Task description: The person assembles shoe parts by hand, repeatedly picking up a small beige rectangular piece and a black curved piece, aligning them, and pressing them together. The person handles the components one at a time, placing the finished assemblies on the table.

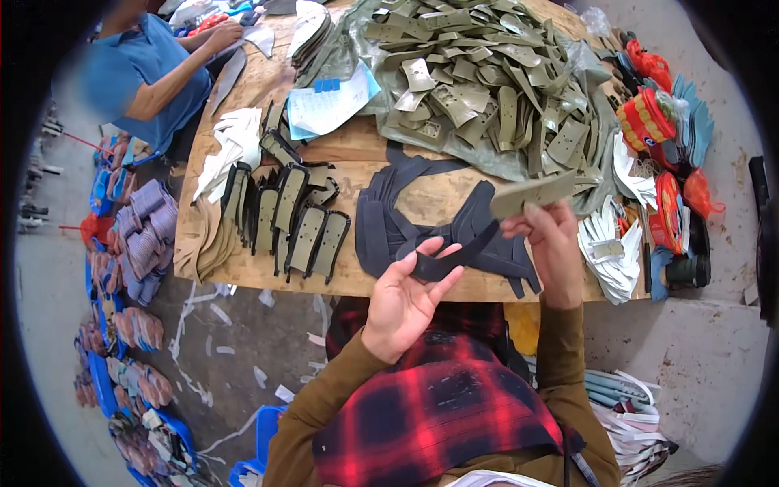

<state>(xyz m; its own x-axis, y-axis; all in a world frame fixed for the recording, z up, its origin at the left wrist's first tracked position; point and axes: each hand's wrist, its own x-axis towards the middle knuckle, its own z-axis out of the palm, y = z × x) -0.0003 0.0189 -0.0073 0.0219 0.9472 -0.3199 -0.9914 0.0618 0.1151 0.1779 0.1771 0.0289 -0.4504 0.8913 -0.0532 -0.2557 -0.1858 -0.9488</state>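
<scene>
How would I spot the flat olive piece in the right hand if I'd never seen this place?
Find the wooden table, then the big heap of olive plates on its far side. Between that heap and the person, look for the right hand, which pinches one flat olive piece beside a dark strip. Unlike its heaped look-alikes, this one is held up by fingers.

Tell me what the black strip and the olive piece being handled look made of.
Black strip: probably fabric or soft rubber, mostly matte; it bends in a smooth curve. Olive piece: likely plastic or coated board, smooth-faced; it looks stiff and nearly flat.
</scene>
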